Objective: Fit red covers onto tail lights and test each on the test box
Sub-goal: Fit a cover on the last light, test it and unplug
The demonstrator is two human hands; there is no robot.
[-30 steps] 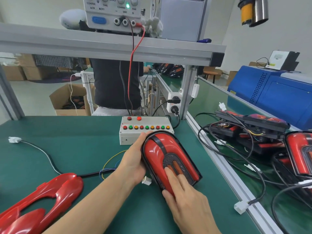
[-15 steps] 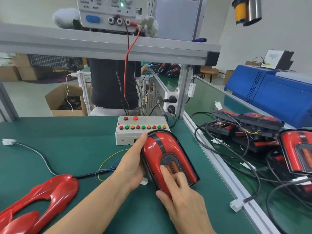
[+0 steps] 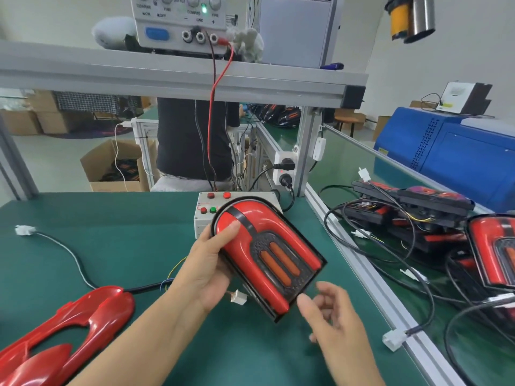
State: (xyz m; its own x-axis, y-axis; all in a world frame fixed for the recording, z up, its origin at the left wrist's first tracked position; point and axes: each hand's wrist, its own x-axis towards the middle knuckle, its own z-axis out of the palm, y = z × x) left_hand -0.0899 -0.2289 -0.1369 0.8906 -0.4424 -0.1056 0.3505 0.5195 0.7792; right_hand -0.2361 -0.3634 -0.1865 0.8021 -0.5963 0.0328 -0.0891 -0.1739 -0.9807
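Note:
My left hand (image 3: 207, 267) grips a tail light (image 3: 267, 254) with its red cover fitted, holding it tilted above the green mat, thumb on the cover's upper left. My right hand (image 3: 331, 321) hovers just below the light's lower corner, fingers loosely spread, holding nothing. A small white connector (image 3: 238, 297) dangles under the light. The white test box (image 3: 207, 211) with red and green buttons sits right behind the light, partly hidden by it. Loose red covers (image 3: 69, 327) lie at the lower left.
An aluminium rail (image 3: 362, 263) borders the mat on the right; beyond it lie more tail lights (image 3: 493, 249) and tangled black cables. A white plug (image 3: 25, 229) on a grey cable lies at the left. A power supply (image 3: 181, 20) stands on the overhead shelf. A person stands behind the bench.
The tail light has been lifted off the mat and tilted up in my left hand. My right hand has come off the cover and drawn back below it.

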